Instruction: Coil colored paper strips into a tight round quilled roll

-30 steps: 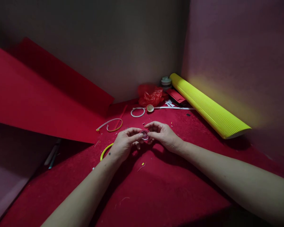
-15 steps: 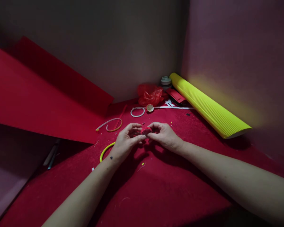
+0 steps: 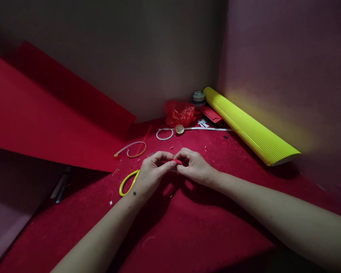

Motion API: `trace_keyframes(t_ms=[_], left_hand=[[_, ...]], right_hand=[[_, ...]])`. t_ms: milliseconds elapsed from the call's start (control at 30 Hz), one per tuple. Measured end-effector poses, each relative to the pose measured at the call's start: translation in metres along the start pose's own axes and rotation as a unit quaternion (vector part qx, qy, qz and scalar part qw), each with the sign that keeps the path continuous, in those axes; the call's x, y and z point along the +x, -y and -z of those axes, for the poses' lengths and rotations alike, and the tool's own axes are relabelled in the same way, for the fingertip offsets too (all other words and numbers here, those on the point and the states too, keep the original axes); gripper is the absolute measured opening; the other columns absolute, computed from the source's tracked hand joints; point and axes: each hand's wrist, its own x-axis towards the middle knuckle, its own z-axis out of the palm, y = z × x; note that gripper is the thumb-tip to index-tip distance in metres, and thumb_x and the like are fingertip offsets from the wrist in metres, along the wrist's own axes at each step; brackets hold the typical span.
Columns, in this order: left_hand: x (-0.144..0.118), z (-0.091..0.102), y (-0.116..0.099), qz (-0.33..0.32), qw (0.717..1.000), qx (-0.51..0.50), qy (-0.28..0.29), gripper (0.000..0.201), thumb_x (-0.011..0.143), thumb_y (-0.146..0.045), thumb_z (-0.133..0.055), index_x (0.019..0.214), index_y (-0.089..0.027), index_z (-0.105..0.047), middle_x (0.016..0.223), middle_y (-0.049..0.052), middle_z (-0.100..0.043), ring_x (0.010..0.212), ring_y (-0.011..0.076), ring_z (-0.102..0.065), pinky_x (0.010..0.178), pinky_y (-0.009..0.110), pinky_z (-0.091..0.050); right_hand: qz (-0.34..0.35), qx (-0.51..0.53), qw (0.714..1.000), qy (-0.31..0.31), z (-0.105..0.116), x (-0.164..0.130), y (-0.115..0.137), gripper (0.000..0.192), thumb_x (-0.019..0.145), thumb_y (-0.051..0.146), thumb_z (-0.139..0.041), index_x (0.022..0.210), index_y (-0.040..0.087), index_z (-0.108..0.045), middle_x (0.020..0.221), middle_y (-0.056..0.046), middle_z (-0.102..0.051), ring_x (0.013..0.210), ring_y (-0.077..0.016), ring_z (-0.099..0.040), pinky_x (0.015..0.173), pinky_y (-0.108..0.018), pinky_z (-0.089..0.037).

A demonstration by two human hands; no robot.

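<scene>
Red felt surface (image 3: 187,227) fills the corner. Both hands, left (image 3: 150,174) and right (image 3: 196,168), pinch a small red coil (image 3: 176,162) at centre; a yellow roll (image 3: 250,129) lies at 2 o'clock. It looks light and soft, best held by its rim.

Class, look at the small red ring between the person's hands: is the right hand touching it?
Touching. The head view shows the right hand with its fingertips pinching the red ring, no gap visible; the left hand pinches the other side.
</scene>
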Motion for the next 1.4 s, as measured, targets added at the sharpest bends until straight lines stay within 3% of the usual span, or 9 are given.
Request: trace_keyframes(t_ms=[100,233,467,600,1033,1133,1400], left_hand=[[-0.001,0.000,-0.004,0.027,0.997,-0.068,-0.013,0.018,0.068,-0.023,-0.075,0.080,-0.015,-0.065,0.080,0.001,-0.066,0.076,0.0122,-0.062,0.073,0.024,-0.048],[0.000,0.003,-0.004,0.043,0.994,-0.096,-0.036,0.019,0.068,-0.023,-0.074,0.083,-0.014,-0.066,0.078,0.002,-0.067,0.072,0.0132,-0.062,0.072,0.027,-0.049],[0.001,0.005,-0.008,0.007,0.998,-0.002,-0.062,0.017,0.071,-0.029,-0.071,0.078,-0.014,-0.067,0.072,0.001,-0.065,0.064,0.0109,-0.057,0.064,0.024,-0.045],[0.001,0.004,-0.011,-0.042,0.993,0.092,-0.067,0.016,0.075,-0.030,-0.067,0.072,-0.014,-0.066,0.068,0.002,-0.064,0.064,0.0121,-0.056,0.062,0.024,-0.044],[0.002,0.008,0.002,-0.112,0.978,0.167,-0.060,0.012,0.080,-0.028,-0.061,0.078,-0.016,-0.064,0.074,0.001,-0.063,0.068,0.0124,-0.056,0.064,0.023,-0.044],[0.001,0.010,0.008,-0.144,0.964,0.217,-0.053,0.012,0.083,-0.029,-0.057,0.082,-0.018,-0.063,0.077,0.001,-0.065,0.070,0.0134,-0.058,0.067,0.024,-0.045],[-0.001,0.012,0.012,-0.268,0.883,0.383,-0.027,0.009,0.087,-0.023,-0.050,0.083,-0.020,-0.057,0.080,0.004,-0.063,0.074,0.0150,-0.059,0.069,0.026,-0.045]], right_hand=[[-0.066,0.107,0.992,0.016,-0.001,0.000,0.003,0.009,0.070,0.019,-0.063,0.073,0.015,-0.056,0.070,0.002,-0.053,0.064,-0.0103,-0.049,0.061,-0.025,-0.042],[-0.143,0.270,0.951,0.037,0.001,0.000,0.008,0.021,0.068,0.029,-0.068,0.077,0.017,-0.052,0.069,0.002,-0.056,0.061,-0.0114,-0.057,0.063,-0.029,-0.049],[-0.181,0.379,0.907,0.026,0.006,0.002,0.007,0.026,0.062,0.023,-0.074,0.075,0.016,-0.054,0.069,0.002,-0.057,0.057,-0.0126,-0.059,0.056,-0.034,-0.055],[-0.197,0.408,0.890,0.046,0.006,0.002,0.005,0.021,0.062,0.019,-0.073,0.074,0.014,-0.056,0.070,0.000,-0.058,0.057,-0.0127,-0.059,0.058,-0.037,-0.057],[-0.205,0.431,0.878,0.034,0.006,0.004,0.002,0.022,0.060,0.012,-0.073,0.075,0.013,-0.058,0.076,-0.002,-0.058,0.065,-0.0137,-0.060,0.059,-0.034,-0.058],[-0.203,0.435,0.877,0.037,0.006,0.004,0.000,0.020,0.063,0.013,-0.071,0.081,0.012,-0.061,0.078,-0.003,-0.061,0.066,-0.0138,-0.060,0.058,-0.033,-0.058],[-0.209,0.438,0.873,0.053,0.008,0.005,-0.004,0.024,0.070,0.019,-0.068,0.092,0.014,-0.060,0.079,-0.002,-0.062,0.058,-0.0130,-0.062,0.057,-0.033,-0.058]])
